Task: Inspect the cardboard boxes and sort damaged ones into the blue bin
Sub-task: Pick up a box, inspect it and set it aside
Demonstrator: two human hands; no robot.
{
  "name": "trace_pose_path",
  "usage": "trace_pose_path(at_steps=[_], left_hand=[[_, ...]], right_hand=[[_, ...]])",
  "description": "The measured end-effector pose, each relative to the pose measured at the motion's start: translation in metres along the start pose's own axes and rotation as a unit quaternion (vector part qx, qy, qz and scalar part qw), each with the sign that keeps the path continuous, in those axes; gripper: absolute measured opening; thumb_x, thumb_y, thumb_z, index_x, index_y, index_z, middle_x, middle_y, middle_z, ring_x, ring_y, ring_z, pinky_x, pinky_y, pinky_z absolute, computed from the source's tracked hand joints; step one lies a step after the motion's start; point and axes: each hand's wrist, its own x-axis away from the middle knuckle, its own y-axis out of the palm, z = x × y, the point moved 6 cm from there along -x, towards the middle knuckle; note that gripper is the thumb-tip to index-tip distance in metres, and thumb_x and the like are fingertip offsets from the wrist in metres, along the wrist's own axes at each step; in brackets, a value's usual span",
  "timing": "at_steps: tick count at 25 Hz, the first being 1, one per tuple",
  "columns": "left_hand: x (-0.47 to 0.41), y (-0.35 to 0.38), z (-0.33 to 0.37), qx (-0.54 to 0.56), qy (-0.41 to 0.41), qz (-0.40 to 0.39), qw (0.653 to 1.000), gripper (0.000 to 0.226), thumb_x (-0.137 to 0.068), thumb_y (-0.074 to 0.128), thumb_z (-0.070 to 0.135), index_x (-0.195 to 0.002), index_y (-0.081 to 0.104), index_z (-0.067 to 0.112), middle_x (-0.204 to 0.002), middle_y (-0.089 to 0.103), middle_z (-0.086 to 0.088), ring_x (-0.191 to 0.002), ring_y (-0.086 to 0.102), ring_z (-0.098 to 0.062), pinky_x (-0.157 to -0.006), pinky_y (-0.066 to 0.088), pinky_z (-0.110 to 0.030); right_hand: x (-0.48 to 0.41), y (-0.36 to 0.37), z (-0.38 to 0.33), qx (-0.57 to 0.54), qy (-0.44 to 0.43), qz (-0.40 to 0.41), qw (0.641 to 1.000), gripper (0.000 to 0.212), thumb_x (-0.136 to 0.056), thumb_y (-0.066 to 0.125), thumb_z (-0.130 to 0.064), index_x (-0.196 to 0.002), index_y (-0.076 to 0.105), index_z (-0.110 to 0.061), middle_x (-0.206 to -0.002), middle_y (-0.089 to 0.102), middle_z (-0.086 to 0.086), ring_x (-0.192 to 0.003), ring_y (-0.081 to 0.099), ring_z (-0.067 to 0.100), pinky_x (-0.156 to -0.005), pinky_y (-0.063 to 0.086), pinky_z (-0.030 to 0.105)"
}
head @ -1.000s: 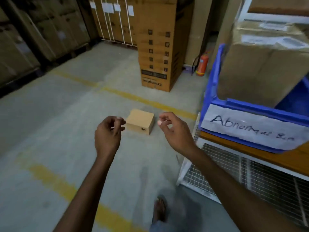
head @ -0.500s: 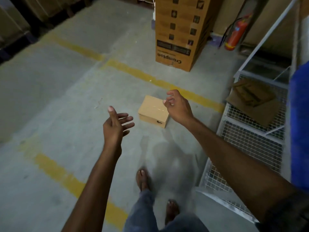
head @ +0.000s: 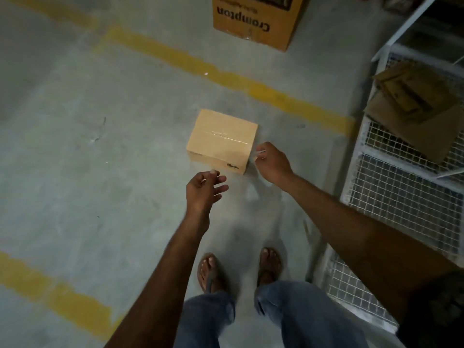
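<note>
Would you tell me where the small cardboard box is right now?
The small cardboard box sits mid-frame on the concrete floor, beyond both hands, below the yellow line.

The grey concrete floor [head: 75, 146] is scuffed and crossed by worn yellow painted lines [head: 200, 66]. At the right stands a white wire-mesh rack [head: 401, 192] with flattened cardboard [head: 416, 106] lying on it. A large printed carton [head: 256, 18] stands at the far edge. The light is dim.
</note>
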Motion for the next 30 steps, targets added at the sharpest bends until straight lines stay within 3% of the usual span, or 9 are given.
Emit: trace_pose_path(at_steps=[5, 9, 12, 15, 19, 21, 24, 28, 30], left_hand=[[-0.148, 0.058, -0.109, -0.011, -0.060, -0.032, 0.998, 0.028, -0.106, 0.059, 0.019, -0.132, 0.065, 0.012, -0.117, 0.075, -0.006, -0.098, 0.073, -0.020, -0.081, 0.055, -0.030], [-0.262, 0.103, -0.154, -0.003, -0.075, -0.035, 0.997, 0.046, -0.106, 0.061, 0.023, -0.149, 0.050, 0.009, -0.118, 0.062, -0.005, -0.108, 0.059, -0.023, -0.089, 0.052, -0.035], [-0.330, 0.130, -0.197, -0.004, -0.089, -0.023, 0.996, 0.063, -0.104, 0.064, 0.034, -0.154, 0.036, 0.009, -0.137, 0.052, -0.005, -0.114, 0.052, -0.021, -0.095, 0.047, -0.034], [-0.385, 0.155, -0.238, 0.024, -0.102, -0.014, 0.994, 0.111, -0.092, 0.079, 0.041, -0.166, -0.001, 0.015, -0.165, 0.033, -0.009, -0.143, 0.044, -0.029, -0.116, 0.043, -0.045], [-0.429, 0.169, -0.248, 0.097, -0.135, 0.057, 0.984, 0.118, -0.083, 0.088, 0.035, -0.161, 0.003, 0.011, -0.159, 0.038, -0.019, -0.139, 0.049, -0.039, -0.111, 0.048, -0.054], [-0.437, 0.166, -0.239, 0.117, -0.135, 0.058, 0.982, 0.114, -0.084, 0.088, 0.026, -0.160, 0.005, 0.013, -0.159, 0.035, -0.016, -0.139, 0.047, -0.038, -0.111, 0.048, -0.053], [-0.446, 0.138, -0.211, 0.067, -0.003, 0.073, 0.995, 0.115, -0.080, 0.091, 0.016, -0.161, 0.008, 0.015, -0.161, 0.032, -0.011, -0.144, 0.040, -0.033, -0.119, 0.038, -0.040], [-0.402, 0.097, -0.168, 0.021, 0.102, 0.062, 0.993, 0.124, -0.062, 0.095, 0.048, -0.158, 0.020, 0.022, -0.158, 0.038, -0.005, -0.144, 0.042, -0.026, -0.121, 0.040, -0.047], [-0.360, 0.078, -0.145, 0.054, 0.119, 0.100, 0.986, 0.112, -0.070, 0.096, 0.046, -0.155, 0.027, 0.023, -0.152, 0.044, -0.002, -0.138, 0.048, -0.023, -0.116, 0.046, -0.047]], right_hand=[[-0.137, 0.113, 0.111, 0.013, 0.062, -0.061, 0.996, 0.034, -0.090, 0.069, -0.016, -0.125, 0.069, -0.014, -0.126, 0.069, 0.007, -0.112, 0.065, 0.025, -0.072, 0.044, 0.015], [-0.250, 0.162, 0.156, 0.025, 0.040, -0.010, 0.999, 0.040, -0.093, 0.070, -0.019, -0.130, 0.066, -0.007, -0.134, 0.065, 0.014, -0.125, 0.061, 0.033, -0.096, 0.047, 0.031], [-0.312, 0.184, 0.171, 0.030, -0.004, 0.024, 0.999, 0.058, -0.093, 0.073, -0.029, -0.145, 0.052, -0.014, -0.144, 0.055, 0.014, -0.132, 0.054, 0.032, -0.106, 0.042, 0.032], [-0.355, 0.200, 0.183, 0.134, -0.040, -0.010, 0.990, 0.089, -0.087, 0.080, -0.046, -0.159, 0.035, -0.018, -0.165, 0.028, 0.011, -0.150, 0.032, 0.033, -0.118, 0.032, 0.035], [-0.393, 0.180, 0.177, 0.267, -0.071, -0.090, 0.957, 0.145, -0.066, 0.093, -0.058, -0.167, -0.003, -0.018, -0.174, -0.009, 0.012, -0.160, -0.004, 0.034, -0.128, 0.014, 0.047], [-0.405, 0.175, 0.162, 0.321, -0.068, -0.106, 0.939, 0.154, -0.059, 0.096, -0.058, -0.166, -0.006, -0.013, -0.173, 0.002, 0.018, -0.159, 0.004, 0.036, -0.127, 0.018, 0.045], [-0.401, 0.168, 0.148, 0.323, -0.023, -0.092, 0.941, 0.148, -0.052, 0.093, -0.071, -0.164, 0.011, -0.018, -0.164, 0.017, 0.021, -0.153, 0.015, 0.042, -0.122, 0.027, 0.055], [-0.344, 0.145, 0.136, 0.172, -0.011, -0.027, 0.985, 0.133, -0.050, 0.092, -0.073, -0.153, 0.032, -0.015, -0.154, 0.031, 0.018, -0.146, 0.028, 0.038, -0.117, 0.035, 0.051], [-0.302, 0.133, 0.105, 0.113, -0.052, -0.016, 0.992, 0.130, -0.049, 0.097, -0.064, -0.150, 0.034, -0.011, -0.152, 0.038, 0.016, -0.142, 0.037, 0.034, -0.114, 0.040, 0.045]])
